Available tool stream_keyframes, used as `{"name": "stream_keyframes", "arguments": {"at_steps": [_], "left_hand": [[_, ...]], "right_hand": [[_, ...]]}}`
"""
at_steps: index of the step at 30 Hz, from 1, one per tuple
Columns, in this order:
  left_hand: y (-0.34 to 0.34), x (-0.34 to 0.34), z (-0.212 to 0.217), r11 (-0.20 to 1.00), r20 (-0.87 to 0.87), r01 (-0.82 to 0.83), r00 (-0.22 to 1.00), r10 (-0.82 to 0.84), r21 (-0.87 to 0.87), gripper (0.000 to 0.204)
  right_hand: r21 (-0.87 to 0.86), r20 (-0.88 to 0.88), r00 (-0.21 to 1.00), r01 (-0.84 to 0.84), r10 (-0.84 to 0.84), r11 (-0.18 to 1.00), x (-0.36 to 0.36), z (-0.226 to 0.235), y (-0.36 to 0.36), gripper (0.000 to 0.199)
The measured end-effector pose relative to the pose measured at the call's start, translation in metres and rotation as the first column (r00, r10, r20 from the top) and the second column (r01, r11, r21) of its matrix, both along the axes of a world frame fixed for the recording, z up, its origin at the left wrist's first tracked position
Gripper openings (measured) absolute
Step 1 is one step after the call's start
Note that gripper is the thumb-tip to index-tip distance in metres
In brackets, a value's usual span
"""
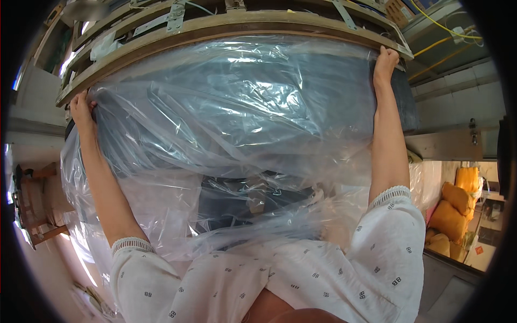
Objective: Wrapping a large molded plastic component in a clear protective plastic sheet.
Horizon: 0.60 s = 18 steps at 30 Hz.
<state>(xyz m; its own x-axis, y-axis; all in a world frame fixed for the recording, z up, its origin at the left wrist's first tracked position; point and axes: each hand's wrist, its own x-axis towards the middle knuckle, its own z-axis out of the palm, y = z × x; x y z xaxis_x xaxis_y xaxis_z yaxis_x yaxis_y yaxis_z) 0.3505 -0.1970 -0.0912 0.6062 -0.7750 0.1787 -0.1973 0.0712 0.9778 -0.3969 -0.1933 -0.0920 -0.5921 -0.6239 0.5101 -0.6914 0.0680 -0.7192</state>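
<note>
A large clear plastic sheet (226, 129), shiny and creased, drapes over a dark blue-grey, fabric-like bulk (396, 99) and down toward my body. Both arms reach forward and wide apart. At the far left, my left hand (82, 112) is closed on the plastic's edge, just below the wooden frame (231, 27). At the far right, my right hand (385, 65) is closed at the plastic's upper corner, against the frame's right end. Its fingertips are partly hidden. Beneath the plastic, nearer me, a darker black patch (231, 207) shows through.
Metal brackets (175, 17) are fixed to the frame across the top. Yellow cables (431, 51) hang at the upper right. Orange-yellow stuffed bags (452, 212) are piled at the right. A wooden rack (37, 202) stands at the left.
</note>
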Motion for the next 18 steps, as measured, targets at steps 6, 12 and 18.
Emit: {"name": "stream_keyframes", "arguments": {"at_steps": [6, 12, 18], "left_hand": [[0.001, 0.018, -0.007, 1.0, 0.061, 0.003, 0.998, -0.003, -0.013, 0.031], [0.024, -0.002, 0.011, 0.995, 0.8, 0.033, 0.598, 0.055, -0.093, 0.043], [0.094, -0.015, 0.069, 0.985, 0.42, 0.115, 0.893, -0.16, 0.13, 0.042]], "right_hand": [[0.058, 0.005, 1.0, 0.027, -0.028, 0.998, 0.004, 0.003, -0.004, 0.048], [0.472, -0.233, 0.972, 0.133, -0.022, 0.871, 0.047, 0.036, 0.031, 0.051], [0.192, -0.167, 0.884, -0.405, 0.436, 0.894, 0.011, 0.02, 0.087, 0.029]]}}
